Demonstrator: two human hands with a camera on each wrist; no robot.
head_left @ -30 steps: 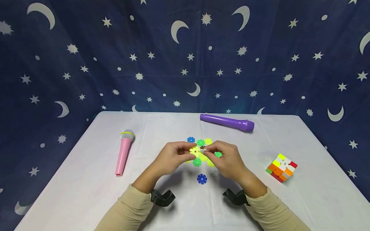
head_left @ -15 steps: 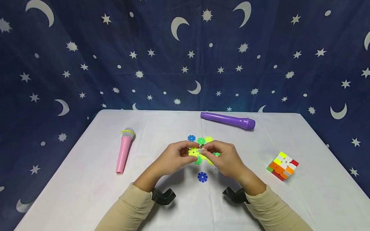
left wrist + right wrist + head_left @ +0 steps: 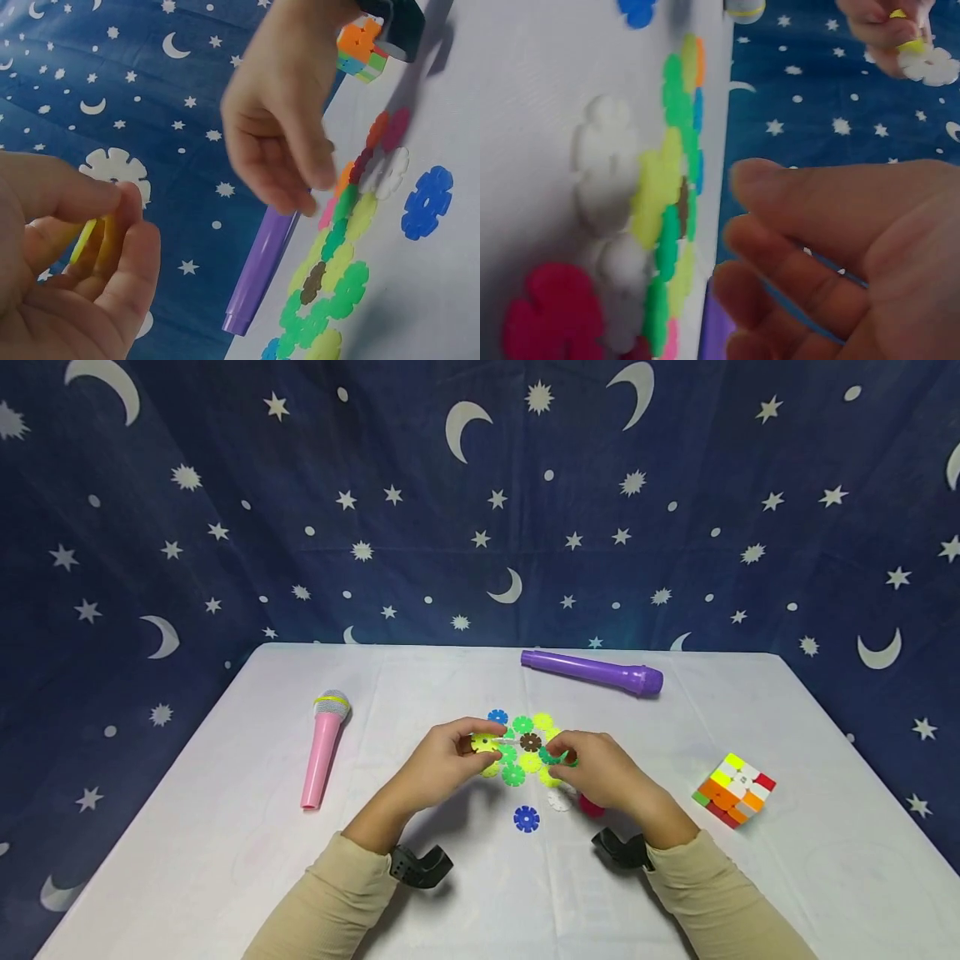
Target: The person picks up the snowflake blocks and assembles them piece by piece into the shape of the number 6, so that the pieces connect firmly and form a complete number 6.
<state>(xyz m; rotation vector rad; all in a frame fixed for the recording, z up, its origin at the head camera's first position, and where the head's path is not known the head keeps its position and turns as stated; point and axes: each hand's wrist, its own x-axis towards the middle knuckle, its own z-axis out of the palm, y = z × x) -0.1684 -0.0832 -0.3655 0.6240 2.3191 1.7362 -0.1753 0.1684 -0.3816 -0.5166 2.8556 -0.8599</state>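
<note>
My left hand (image 3: 446, 764) pinches a yellow notched building disc (image 3: 483, 742) above the table. A white notched disc (image 3: 124, 171) is joined to it, edge-on in the head view and sticking out past the fingertips in the left wrist view. Nothing shows between the fingers of my right hand (image 3: 607, 768), which hovers over the right side of a cluster of flat discs, fingers loosely bent. In that cluster lie a brown disc (image 3: 530, 742), a green disc (image 3: 513, 775) and several yellow ones. The left fingers partly hide the yellow disc.
A dark blue disc (image 3: 527, 818) lies alone nearest me, with a white disc (image 3: 558, 801) and a red disc (image 3: 591, 807) to its right. A pink microphone (image 3: 322, 752) lies left, a purple microphone (image 3: 592, 674) at the back, a puzzle cube (image 3: 733, 790) right.
My hands have parted: the right let go of the white disc and moved right, while the left drew slightly left with the joined yellow and white discs. The brown and red discs are uncovered.
</note>
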